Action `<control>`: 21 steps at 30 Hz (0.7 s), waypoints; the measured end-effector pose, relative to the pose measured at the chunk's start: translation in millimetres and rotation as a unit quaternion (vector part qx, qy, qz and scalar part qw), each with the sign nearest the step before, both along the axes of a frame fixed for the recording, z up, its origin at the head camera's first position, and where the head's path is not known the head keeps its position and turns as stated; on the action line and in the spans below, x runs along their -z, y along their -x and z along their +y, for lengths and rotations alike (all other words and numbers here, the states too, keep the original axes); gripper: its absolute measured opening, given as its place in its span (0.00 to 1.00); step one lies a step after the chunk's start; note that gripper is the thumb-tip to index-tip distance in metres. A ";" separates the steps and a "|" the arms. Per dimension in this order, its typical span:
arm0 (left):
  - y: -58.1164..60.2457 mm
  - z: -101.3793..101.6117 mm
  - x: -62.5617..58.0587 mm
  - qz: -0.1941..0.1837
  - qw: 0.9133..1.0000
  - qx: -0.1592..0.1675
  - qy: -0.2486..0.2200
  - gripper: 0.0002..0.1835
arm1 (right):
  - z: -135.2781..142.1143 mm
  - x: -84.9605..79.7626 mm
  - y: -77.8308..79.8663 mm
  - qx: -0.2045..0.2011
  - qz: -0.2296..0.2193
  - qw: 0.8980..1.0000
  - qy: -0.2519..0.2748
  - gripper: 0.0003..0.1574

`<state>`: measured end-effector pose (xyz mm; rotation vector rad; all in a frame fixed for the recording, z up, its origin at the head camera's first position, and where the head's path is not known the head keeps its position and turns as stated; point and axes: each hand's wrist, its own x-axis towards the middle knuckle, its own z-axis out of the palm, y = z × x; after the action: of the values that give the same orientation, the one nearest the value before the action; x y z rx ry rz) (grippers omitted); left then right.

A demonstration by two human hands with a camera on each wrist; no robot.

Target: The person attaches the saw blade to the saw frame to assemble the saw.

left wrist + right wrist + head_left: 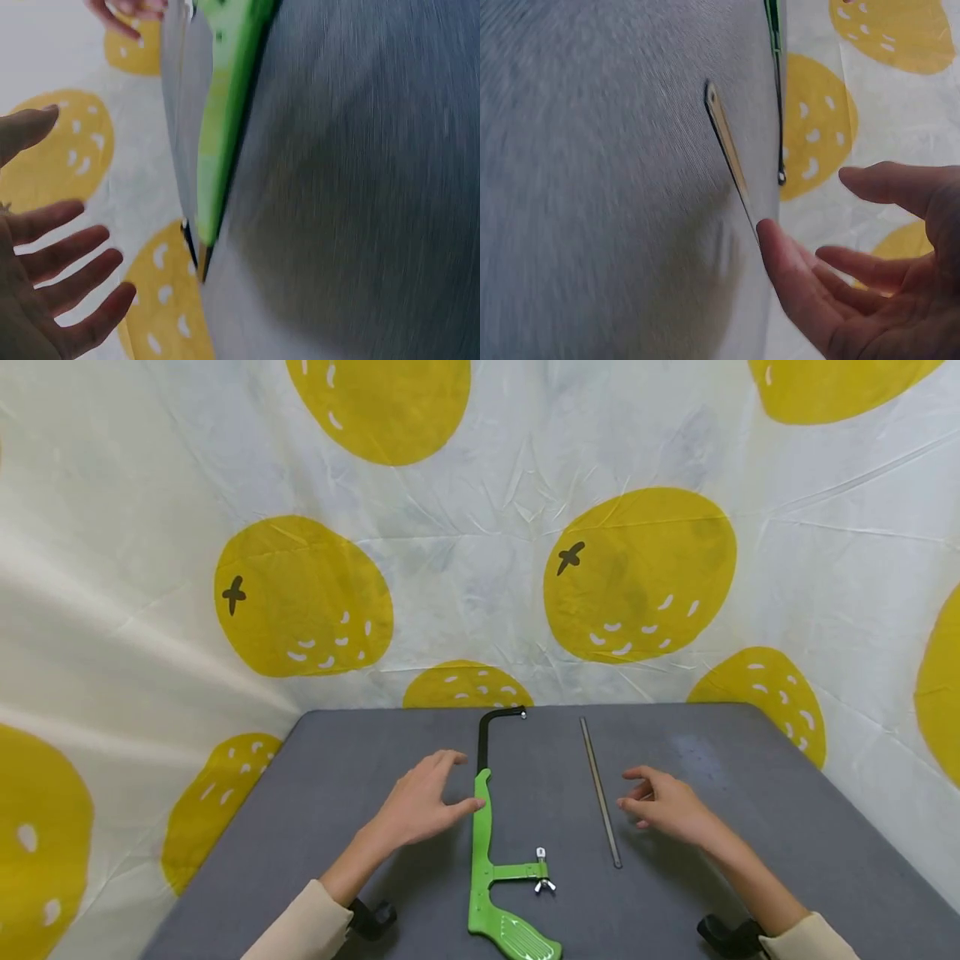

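Observation:
A hacksaw frame point(482, 847) with a green handle and a black bent front arm lies on the grey table. Its short green crosspiece carries a wing nut point(544, 886). Apart from it, to the right, lies a thin, straight hacksaw blade point(600, 793); the right wrist view shows a hole in the near end of the blade point(731, 142). My left hand point(423, 802) hovers at the left of the frame, fingers spread and thumb near the green part. Just right of the blade my right hand point(667, 806) hangs above the table, fingers loosely bent and holding nothing.
The grey table point(750, 760) reaches back to a white cloth point(480, 593) printed with yellow fruit, which hangs behind and at both sides. Black straps with mounts point(371, 918) sit on both wrists, below light sleeves.

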<state>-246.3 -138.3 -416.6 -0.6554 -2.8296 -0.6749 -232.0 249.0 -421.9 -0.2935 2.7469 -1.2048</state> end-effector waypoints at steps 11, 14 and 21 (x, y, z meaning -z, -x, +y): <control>-15.0 34.6 21.0 -0.074 0.991 0.110 0.027 0.25 | -25.6 24.1 10.5 0.032 0.004 0.998 -0.045 0.42; -16.6 43.2 25.9 -0.075 0.988 0.128 0.036 0.23 | -31.3 25.6 13.2 0.040 0.017 0.997 -0.063 0.43; -20.5 55.2 29.0 -0.070 0.984 0.144 0.077 0.20 | -40.3 24.2 20.8 0.055 0.023 0.991 -0.117 0.40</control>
<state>-225.8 -83.1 -445.5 -1.0999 -2.9690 -0.5666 -252.8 208.6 -446.1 -0.1482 2.9421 -0.8943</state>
